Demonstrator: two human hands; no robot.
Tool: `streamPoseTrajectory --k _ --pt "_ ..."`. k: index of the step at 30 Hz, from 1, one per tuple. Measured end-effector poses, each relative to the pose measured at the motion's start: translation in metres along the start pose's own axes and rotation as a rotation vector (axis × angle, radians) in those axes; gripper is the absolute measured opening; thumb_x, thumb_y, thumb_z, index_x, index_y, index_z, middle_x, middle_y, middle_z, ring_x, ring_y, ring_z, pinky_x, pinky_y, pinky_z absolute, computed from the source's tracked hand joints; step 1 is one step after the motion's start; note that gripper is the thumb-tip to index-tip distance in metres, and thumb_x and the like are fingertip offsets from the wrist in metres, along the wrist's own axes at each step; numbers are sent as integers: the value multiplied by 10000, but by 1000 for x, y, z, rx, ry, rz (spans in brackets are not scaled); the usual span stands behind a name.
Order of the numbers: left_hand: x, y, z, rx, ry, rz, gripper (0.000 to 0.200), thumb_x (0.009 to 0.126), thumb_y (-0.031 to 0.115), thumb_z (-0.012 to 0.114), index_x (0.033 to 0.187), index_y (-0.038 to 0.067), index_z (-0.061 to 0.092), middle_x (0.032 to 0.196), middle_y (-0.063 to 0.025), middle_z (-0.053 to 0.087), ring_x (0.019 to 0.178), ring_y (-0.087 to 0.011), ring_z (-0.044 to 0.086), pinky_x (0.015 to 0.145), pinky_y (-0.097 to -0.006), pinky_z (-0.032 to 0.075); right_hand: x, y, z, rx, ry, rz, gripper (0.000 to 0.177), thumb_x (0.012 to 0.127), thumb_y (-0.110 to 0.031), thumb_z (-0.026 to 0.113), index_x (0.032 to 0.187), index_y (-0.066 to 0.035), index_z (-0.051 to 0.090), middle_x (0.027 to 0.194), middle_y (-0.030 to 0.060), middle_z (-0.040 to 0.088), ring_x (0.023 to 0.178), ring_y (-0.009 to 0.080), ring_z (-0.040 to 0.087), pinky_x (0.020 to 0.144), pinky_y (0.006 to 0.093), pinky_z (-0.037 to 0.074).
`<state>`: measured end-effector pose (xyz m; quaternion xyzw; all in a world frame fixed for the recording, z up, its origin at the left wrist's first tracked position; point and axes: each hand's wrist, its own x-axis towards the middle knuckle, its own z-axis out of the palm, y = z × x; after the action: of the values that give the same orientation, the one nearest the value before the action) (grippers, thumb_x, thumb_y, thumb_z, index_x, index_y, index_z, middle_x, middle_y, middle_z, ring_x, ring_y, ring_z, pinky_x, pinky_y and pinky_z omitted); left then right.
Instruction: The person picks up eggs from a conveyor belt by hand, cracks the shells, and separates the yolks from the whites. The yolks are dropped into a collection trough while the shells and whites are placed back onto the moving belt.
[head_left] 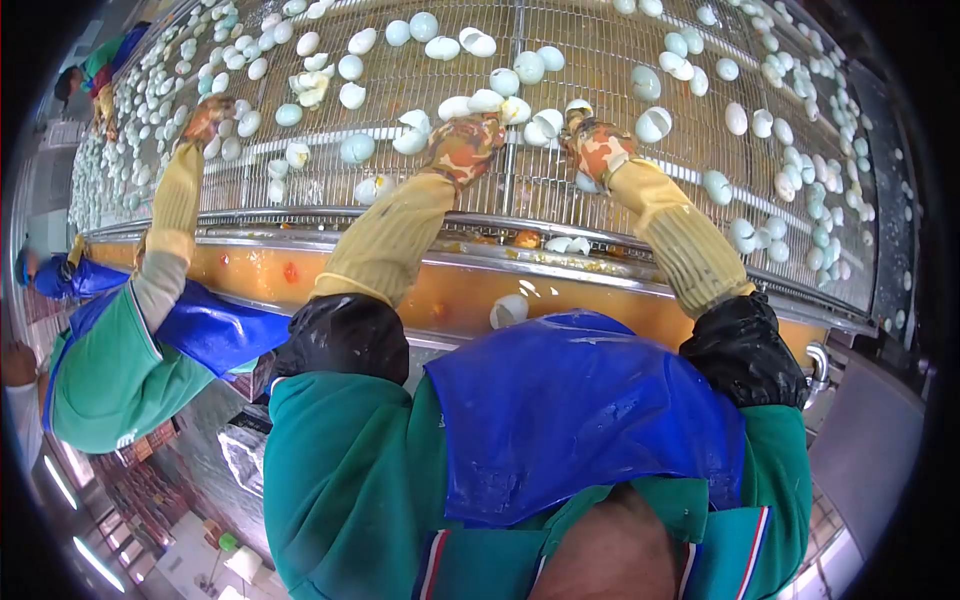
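Observation:
My left hand, in a camouflage-patterned glove with a long yellow cuff, is low over a wire conveyor belt. Its fingers are curled, and whatever is under them is hidden. Pale eggs lie right at its fingertips. My right hand, gloved the same way, has its fingers closed at a small eggshell. Between the two hands lies a cracked, open eggshell. Another broken shell rests just right of my right hand.
Many white and bluish eggs and shells cover the belt. A metal rail and an orange-brown trough holding a broken shell run along the near side. At left, a co-worker's gloved hand reaches over the belt; more people stand beyond.

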<state>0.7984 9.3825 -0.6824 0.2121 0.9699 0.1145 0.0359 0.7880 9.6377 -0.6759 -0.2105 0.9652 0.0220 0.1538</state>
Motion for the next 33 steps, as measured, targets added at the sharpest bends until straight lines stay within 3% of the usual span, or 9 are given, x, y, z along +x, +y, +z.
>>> streamPoseTrajectory --k 7,8,10,16,17,22,27,29,33 --pt "-18 32 -52 -316 141 -164 297 892 278 483 1077 72 590 984 -146 632 918 -307 598 804 -370 459 -59 45 -50 986 241 43 250 903 -185 505 1104 -60 586 903 107 654 638 165 618 514 306 498" --pt "-16 9 -19 -1013 254 -185 285 880 258 507 1065 60 596 969 -150 632 913 -305 599 798 -361 459 -73 52 -54 1174 147 127 250 905 -181 507 1108 -57 585 909 102 650 597 141 597 477 289 482" --pt "-29 20 -52 -332 311 118 330 847 156 551 1162 59 534 1012 -114 619 883 -266 602 775 -347 464 -106 57 -65 1531 109 230 238 901 -156 512 1106 -57 583 978 80 641 496 92 527 383 246 417" --pt "-94 95 -86 -644 1 30 413 847 236 563 1231 99 491 1121 -85 578 975 -218 567 869 -355 393 -236 42 -70 1647 240 53 273 909 -153 514 1163 -64 565 1054 42 627 834 87 565 657 214 467" --pt "-108 113 -83 -884 -92 -34 421 851 262 561 1235 107 489 1139 -82 572 996 -212 559 890 -358 379 -243 47 -68 890 314 -217 284 914 -178 522 1166 -54 568 1094 31 616 937 92 554 749 199 440" --pt "-147 171 -51 -1658 -338 -288 466 867 394 551 1256 148 478 1226 -71 537 1103 -184 523 996 -374 306 -276 41 -39 1252 75 224 315 865 -180 572 1150 -45 561 813 78 646 544 89 559 411 227 411" --pt "-135 190 -33 -244 -218 75 519 860 428 566 1302 180 456 1309 -5 497 1222 -121 432 1064 -341 231 -312 56 -65 1848 30 263 370 863 -219 559 1137 29 550 653 77 616 405 96 501 328 194 348" --pt "-125 196 -13 -851 -180 -5 513 850 414 570 1299 188 466 1316 26 493 1229 -104 410 1071 -323 213 -323 77 -56 1947 47 127 379 871 -216 542 1163 25 542 670 72 622 406 89 498 331 188 347" --pt "-114 216 -18 -52 38 504 329 851 331 557 1125 149 557 1215 -15 557 1125 -150 500 996 -349 341 -307 106 -36 1620 338 238 435 869 -194 549 1260 -17 479 967 117 626 782 152 600 645 279 480"
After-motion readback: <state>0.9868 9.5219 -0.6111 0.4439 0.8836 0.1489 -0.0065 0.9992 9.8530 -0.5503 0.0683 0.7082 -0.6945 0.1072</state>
